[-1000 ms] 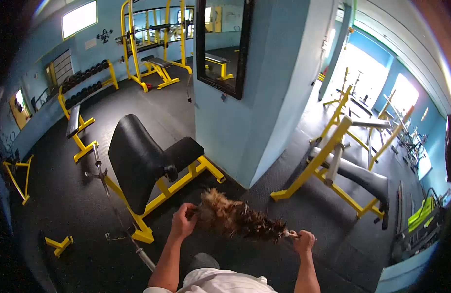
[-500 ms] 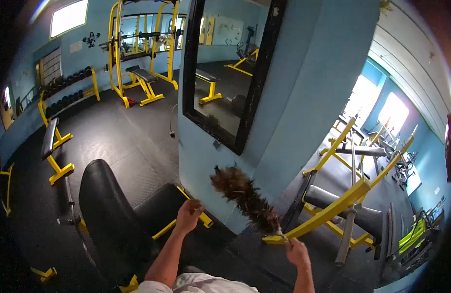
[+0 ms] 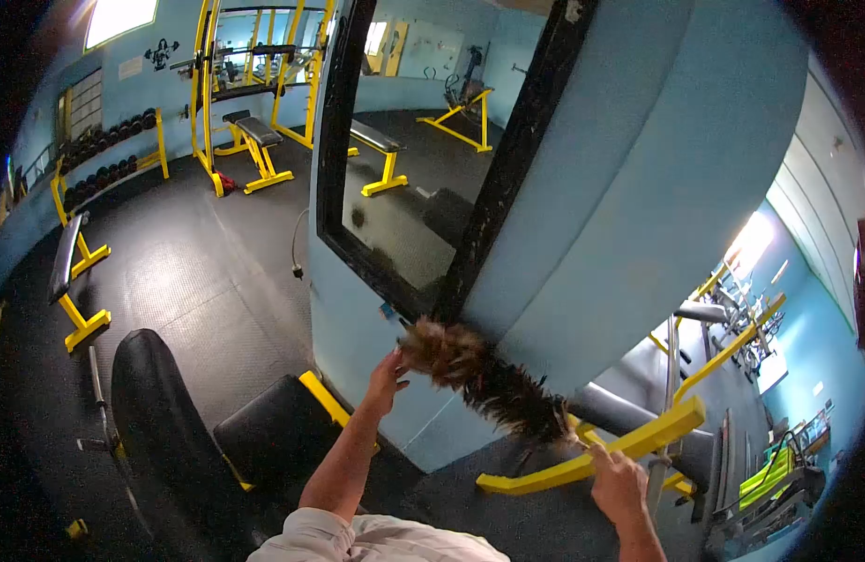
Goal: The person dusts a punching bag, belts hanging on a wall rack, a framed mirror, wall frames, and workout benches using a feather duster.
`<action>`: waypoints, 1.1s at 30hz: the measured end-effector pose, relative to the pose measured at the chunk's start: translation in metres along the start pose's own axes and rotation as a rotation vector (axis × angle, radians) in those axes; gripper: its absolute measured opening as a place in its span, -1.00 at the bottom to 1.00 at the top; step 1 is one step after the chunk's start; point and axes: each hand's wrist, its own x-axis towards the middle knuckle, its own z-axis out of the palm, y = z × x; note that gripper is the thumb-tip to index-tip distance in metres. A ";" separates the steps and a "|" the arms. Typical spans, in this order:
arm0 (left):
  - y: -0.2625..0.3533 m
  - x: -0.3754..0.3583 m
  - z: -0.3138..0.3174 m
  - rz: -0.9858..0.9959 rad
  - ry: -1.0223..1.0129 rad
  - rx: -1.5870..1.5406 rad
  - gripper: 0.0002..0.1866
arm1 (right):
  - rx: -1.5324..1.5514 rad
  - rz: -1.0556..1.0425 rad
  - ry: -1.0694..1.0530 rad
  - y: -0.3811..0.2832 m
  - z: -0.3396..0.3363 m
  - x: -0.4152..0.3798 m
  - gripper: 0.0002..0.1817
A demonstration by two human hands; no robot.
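My right hand (image 3: 620, 485) is closed around the handle of a brown feather duster (image 3: 503, 389), which points up and to the left in front of the blue pillar (image 3: 564, 309). Its fluffy end overlaps the lower corner of a black-framed mirror (image 3: 456, 267) in this view. My left hand (image 3: 386, 384) is raised with fingers apart, fingertips right at the feathers of that end. Neither the palm nor anything in it shows on this side.
A black padded bench (image 3: 161, 421) stands close on my left, a barbell beside it. At right is a yellow-framed rack (image 3: 592, 459). Farther back are a dumbbell rack (image 3: 104, 169), a flat bench (image 3: 72, 272) and a yellow Smith machine (image 3: 208, 103).
My view has moved closer to the pillar and mirror. The left hand has risen to the duster's feathered end, and the right hand has shifted to the right with the duster.
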 end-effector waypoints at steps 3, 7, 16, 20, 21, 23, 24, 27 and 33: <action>0.005 0.013 0.011 0.024 0.038 -0.015 -0.17 | 0.073 0.062 0.079 -0.005 -0.002 0.005 -0.59; -0.029 0.069 -0.010 0.424 -0.011 0.368 -0.29 | 0.139 0.020 0.034 -0.008 -0.007 -0.003 -0.57; 0.069 0.024 0.056 0.739 -0.145 0.552 -0.42 | 0.233 0.084 0.203 -0.020 -0.047 0.014 -0.57; 0.122 -0.007 0.087 1.145 -0.138 0.828 -0.43 | 0.174 0.127 0.441 -0.022 -0.062 0.033 -0.59; 0.130 -0.006 0.090 1.242 -0.150 0.905 -0.42 | 0.169 0.132 0.450 -0.022 -0.064 0.036 -0.59; 0.136 0.000 0.090 1.277 -0.166 0.940 -0.38 | 0.202 -0.001 0.522 -0.021 -0.065 0.042 -0.64; 0.139 0.004 0.089 1.358 -0.172 0.972 -0.36 | 0.063 0.106 0.317 -0.029 -0.081 0.040 -0.65; 0.159 0.006 0.100 1.427 -0.223 1.026 -0.34 | 0.131 0.101 0.564 -0.022 -0.081 0.054 -0.64; 0.201 -0.002 0.131 1.443 -0.316 1.117 -0.33 | 0.112 0.110 0.638 -0.020 -0.112 0.081 -0.60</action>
